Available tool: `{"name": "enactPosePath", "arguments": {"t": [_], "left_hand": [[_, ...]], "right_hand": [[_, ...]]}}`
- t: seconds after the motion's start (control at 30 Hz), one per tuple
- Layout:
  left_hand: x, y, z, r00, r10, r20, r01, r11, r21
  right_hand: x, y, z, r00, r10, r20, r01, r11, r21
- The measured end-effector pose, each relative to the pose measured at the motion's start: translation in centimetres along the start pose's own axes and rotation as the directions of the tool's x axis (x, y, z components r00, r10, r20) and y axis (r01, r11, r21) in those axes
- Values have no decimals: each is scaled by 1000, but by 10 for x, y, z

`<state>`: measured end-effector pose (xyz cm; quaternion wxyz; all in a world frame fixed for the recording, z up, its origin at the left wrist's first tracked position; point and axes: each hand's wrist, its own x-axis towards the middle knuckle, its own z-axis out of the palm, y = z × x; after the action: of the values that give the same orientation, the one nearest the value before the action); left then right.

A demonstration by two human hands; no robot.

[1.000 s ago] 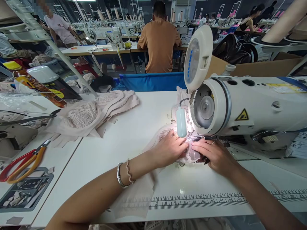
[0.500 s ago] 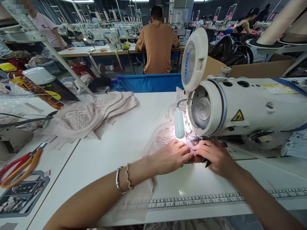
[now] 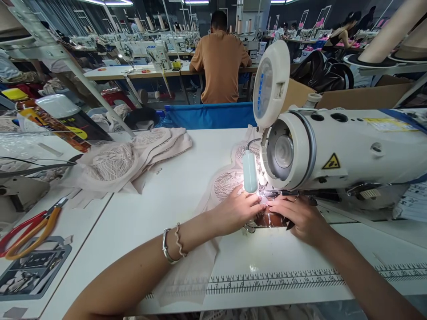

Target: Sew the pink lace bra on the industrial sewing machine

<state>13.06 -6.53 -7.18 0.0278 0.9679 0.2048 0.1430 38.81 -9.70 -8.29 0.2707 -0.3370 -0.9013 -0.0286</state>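
Observation:
A pale pink lace garment piece lies under the head of a white sewing machine, with its sheer end trailing to the table's front edge. My left hand is closed on the fabric just left of the needle area, fingertips pinching its edge. Close on the right, my right hand has its fingers together on the same edge, by a dark metal attachment. A small pale green lamp lights the spot and hides part of the lace. The needle itself cannot be made out.
More pink lace pieces are piled at left. Red and orange-handled cutters lie above a grey parts tray. A printed ruler runs along the front edge. A person in a brown shirt sits beyond a blue cloth bin.
My left hand has shifted slightly away from me and left, uncovering more of the brown plate between the hands. My right hand has hardly moved. A person at far left is now mostly hidden.

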Motion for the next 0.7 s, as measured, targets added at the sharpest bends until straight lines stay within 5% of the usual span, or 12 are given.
{"name": "enactPosePath", "arguments": {"t": [0.27,0.6,0.7], "left_hand": [[2,-17,-2,997,-67,46,73,987,-144],[1,-29,-5,983,-174,52,179,977,-112],[5,-26,0,947,-320,37,322,944,-70]], "right_hand": [[3,-1,1,1000,-14,-13,14,1000,-16],[6,-3,-2,996,-60,-71,52,992,-111],[8,-3,-1,995,-63,-81,56,995,-87]]}}
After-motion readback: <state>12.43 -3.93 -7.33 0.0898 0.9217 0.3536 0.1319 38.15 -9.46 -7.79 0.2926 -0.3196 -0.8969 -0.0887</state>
